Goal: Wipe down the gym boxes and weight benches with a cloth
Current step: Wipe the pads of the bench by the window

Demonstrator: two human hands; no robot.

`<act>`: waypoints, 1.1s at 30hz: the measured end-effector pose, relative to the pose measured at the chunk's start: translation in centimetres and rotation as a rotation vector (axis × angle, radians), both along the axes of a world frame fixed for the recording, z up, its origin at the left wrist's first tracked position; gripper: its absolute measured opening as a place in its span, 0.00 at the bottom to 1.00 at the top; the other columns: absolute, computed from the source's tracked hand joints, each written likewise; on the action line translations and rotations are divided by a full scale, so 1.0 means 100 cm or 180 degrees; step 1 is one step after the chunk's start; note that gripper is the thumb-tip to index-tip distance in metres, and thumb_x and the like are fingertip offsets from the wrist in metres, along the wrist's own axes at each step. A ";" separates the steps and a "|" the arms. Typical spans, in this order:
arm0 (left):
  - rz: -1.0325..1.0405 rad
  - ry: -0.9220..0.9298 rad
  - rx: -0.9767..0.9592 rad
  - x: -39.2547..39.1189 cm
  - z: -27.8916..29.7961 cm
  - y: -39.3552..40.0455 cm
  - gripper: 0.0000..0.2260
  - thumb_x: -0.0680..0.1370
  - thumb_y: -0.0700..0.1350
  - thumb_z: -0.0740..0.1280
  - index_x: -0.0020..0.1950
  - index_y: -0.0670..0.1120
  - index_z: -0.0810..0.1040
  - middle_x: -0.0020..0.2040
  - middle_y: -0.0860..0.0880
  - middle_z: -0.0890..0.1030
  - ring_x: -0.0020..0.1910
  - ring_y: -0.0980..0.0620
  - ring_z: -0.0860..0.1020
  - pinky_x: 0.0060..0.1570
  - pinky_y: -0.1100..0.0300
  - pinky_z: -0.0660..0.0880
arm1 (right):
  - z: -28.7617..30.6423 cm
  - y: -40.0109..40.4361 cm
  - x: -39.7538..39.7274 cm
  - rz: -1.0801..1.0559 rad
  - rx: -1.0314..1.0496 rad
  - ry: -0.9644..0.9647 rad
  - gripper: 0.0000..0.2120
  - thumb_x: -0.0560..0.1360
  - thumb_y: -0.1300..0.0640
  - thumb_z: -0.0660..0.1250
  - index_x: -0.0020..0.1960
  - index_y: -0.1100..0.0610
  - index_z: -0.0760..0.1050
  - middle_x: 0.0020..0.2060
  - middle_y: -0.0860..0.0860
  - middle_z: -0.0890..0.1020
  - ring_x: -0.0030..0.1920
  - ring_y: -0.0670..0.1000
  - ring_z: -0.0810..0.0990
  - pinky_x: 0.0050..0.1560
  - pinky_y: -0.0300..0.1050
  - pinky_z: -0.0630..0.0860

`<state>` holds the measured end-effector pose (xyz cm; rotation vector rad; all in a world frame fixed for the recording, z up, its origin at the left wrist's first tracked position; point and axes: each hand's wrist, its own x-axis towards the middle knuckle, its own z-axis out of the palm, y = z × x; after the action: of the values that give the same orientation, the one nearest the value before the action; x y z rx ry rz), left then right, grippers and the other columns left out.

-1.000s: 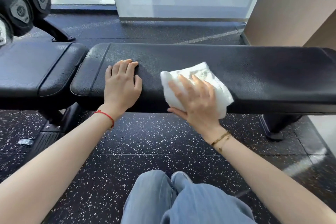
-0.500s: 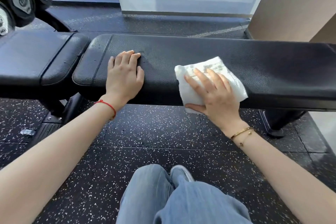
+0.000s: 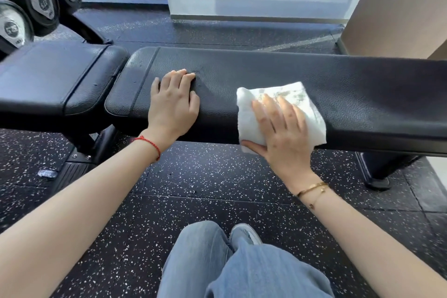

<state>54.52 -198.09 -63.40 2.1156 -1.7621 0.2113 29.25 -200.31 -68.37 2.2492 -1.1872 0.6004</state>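
Now right hand (image 3: 283, 133) spread flat, pressing cloth (image 3: 256, 113) on bench (image 3: 362, 84); left hand (image 3: 173, 106) flat on pad.

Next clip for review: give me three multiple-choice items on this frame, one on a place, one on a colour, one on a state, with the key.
1. Where does the white cloth lie?
A. On the speckled floor
B. On the long bench pad, draped over its near edge
C. On the dumbbells

2. What colour is the string bracelet on the left wrist?
A. Red
B. Green
C. Blue

3. How is the left hand placed?
A. Gripping a dumbbell
B. Holding the cloth
C. Resting flat on the long bench pad, holding nothing

Key:
1 B: the cloth sits on the pad under the right hand, hanging over the front edge.
2 A: a red string circles that wrist.
3 C: its palm and fingers lie on the pad, apart from the cloth.
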 end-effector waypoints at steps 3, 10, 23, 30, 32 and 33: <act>0.0014 -0.0018 0.0004 -0.001 0.000 -0.002 0.21 0.79 0.48 0.55 0.71 0.45 0.70 0.73 0.47 0.70 0.74 0.45 0.65 0.75 0.44 0.55 | -0.005 0.005 0.038 0.0083 -0.0307 0.0122 0.36 0.79 0.31 0.52 0.75 0.55 0.67 0.71 0.55 0.74 0.69 0.63 0.71 0.68 0.58 0.63; -0.0023 0.0050 -0.0036 0.002 -0.001 0.000 0.22 0.79 0.48 0.55 0.72 0.46 0.70 0.74 0.48 0.70 0.75 0.47 0.64 0.76 0.46 0.54 | -0.013 0.007 0.037 0.0203 -0.0214 0.0067 0.37 0.76 0.32 0.62 0.77 0.53 0.63 0.73 0.55 0.71 0.71 0.60 0.70 0.72 0.57 0.65; -0.0013 0.0031 -0.0042 0.000 -0.001 0.000 0.20 0.80 0.46 0.57 0.71 0.45 0.71 0.73 0.45 0.71 0.74 0.44 0.66 0.75 0.43 0.56 | -0.017 0.017 0.075 -0.0013 -0.0274 0.0163 0.39 0.75 0.29 0.58 0.77 0.52 0.61 0.73 0.53 0.72 0.72 0.60 0.67 0.73 0.56 0.60; -0.0059 0.0038 0.0027 0.003 -0.001 0.002 0.20 0.81 0.47 0.56 0.73 0.45 0.69 0.74 0.46 0.69 0.75 0.45 0.63 0.76 0.43 0.54 | -0.028 0.008 -0.033 -0.0520 0.0040 -0.0545 0.42 0.74 0.27 0.57 0.78 0.54 0.56 0.75 0.58 0.65 0.76 0.61 0.58 0.77 0.61 0.53; -0.0035 0.0025 0.0011 0.001 -0.001 0.001 0.20 0.80 0.47 0.55 0.72 0.45 0.69 0.74 0.46 0.69 0.75 0.44 0.64 0.76 0.43 0.54 | -0.028 0.008 -0.043 -0.0784 0.0105 -0.0692 0.43 0.75 0.28 0.59 0.78 0.55 0.56 0.75 0.59 0.63 0.76 0.63 0.58 0.77 0.63 0.52; -0.0020 0.0031 0.0000 0.000 -0.001 0.000 0.20 0.80 0.47 0.56 0.72 0.45 0.69 0.74 0.46 0.69 0.75 0.44 0.64 0.76 0.43 0.55 | -0.028 0.008 -0.039 -0.0835 0.0109 -0.0736 0.42 0.75 0.28 0.58 0.77 0.56 0.56 0.75 0.59 0.62 0.76 0.64 0.57 0.78 0.64 0.50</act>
<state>54.54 -198.08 -63.54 2.1074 -1.7629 0.1988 25.33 -199.50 -71.14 2.0446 -1.5864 0.7527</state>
